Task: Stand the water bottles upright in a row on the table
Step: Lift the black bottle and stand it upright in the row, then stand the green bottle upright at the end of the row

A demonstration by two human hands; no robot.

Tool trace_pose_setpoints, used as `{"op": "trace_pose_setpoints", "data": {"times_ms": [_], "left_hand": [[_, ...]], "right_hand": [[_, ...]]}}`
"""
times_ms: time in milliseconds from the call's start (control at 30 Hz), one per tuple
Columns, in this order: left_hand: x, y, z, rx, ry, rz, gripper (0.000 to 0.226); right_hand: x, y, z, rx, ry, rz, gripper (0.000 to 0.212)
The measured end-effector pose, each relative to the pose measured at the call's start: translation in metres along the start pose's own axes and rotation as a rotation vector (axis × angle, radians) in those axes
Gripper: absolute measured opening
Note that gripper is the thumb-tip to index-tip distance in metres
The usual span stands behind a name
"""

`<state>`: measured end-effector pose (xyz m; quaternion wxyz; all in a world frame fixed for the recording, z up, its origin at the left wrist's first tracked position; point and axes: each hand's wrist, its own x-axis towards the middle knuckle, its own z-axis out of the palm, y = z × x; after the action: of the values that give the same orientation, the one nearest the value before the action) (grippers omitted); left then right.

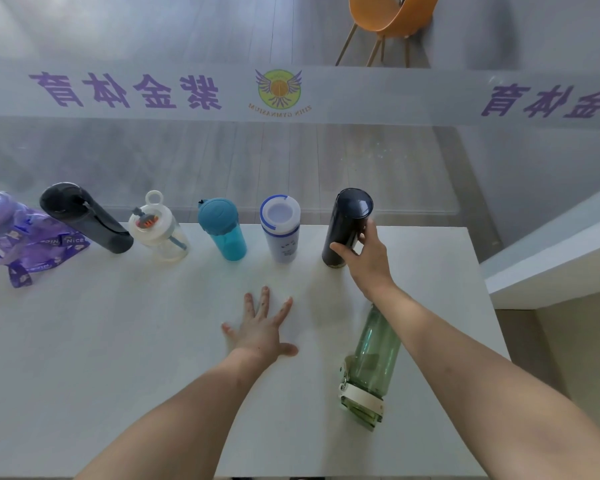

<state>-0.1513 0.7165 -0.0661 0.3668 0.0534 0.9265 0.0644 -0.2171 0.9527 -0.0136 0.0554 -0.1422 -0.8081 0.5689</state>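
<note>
Right hand point(364, 258) has its grip wrapped around the dark navy bottle point(347, 226), upper right of centre, seating it upright at the end of the row along the far edge of the surface point(118, 341). Left hand point(260, 327) lies flat and open, holding nothing, probably bracing. Row from upper left: purple bottle point(4, 220), black bottle point(84, 220), clear bottle point(156, 230), teal bottle point(222, 228), white bottle point(280, 228). Green bottle point(371, 365) lies on its side lower right, likely next; its base is hidden behind the right arm.
</note>
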Motion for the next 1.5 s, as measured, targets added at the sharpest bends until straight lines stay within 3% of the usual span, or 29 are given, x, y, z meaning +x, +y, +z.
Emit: {"op": "trace_pose_setpoints", "data": {"times_ms": [600,700,800,867,967,1067,1167,1233,1300,1500], "left_hand": [[0.001,0.000,-0.001,-0.002,-0.024,-0.003,0.113],[0.000,0.000,-0.001,-0.005,-0.024,-0.001,0.113],[0.000,0.000,-0.001,0.000,-0.019,-0.003,0.112],[0.000,-0.001,0.000,0.004,-0.012,-0.004,0.112],[-0.002,0.000,-0.001,0.015,0.005,-0.007,0.111],[-0.009,0.004,-0.001,0.030,0.007,-0.007,0.104],[-0.021,0.010,0.011,0.019,0.007,0.000,0.098],[-0.027,0.013,0.022,0.019,0.011,0.000,0.101],[-0.029,0.014,0.026,0.027,0.010,0.000,0.104],[-0.030,0.013,0.019,0.035,-0.019,0.005,0.103]], "right_hand": [[0.003,0.000,0.003,-0.003,-0.001,0.024,0.067],[0.002,-0.001,0.001,0.011,-0.015,0.051,0.075],[-0.007,-0.002,-0.009,0.023,-0.075,0.123,0.096],[-0.024,-0.003,-0.021,0.011,-0.060,0.165,0.092],[-0.062,0.001,-0.047,-0.197,-0.105,0.027,0.053],[-0.096,0.017,-0.076,-0.540,-0.354,-0.217,0.036],[-0.117,0.037,-0.097,-0.957,-0.616,-0.438,0.051],[-0.125,0.044,-0.104,-1.149,-0.772,-0.450,0.071],[-0.127,0.049,-0.103,-1.255,-0.814,-0.487,0.083],[-0.120,0.055,-0.089,-1.375,-0.789,-0.585,0.093]]}}
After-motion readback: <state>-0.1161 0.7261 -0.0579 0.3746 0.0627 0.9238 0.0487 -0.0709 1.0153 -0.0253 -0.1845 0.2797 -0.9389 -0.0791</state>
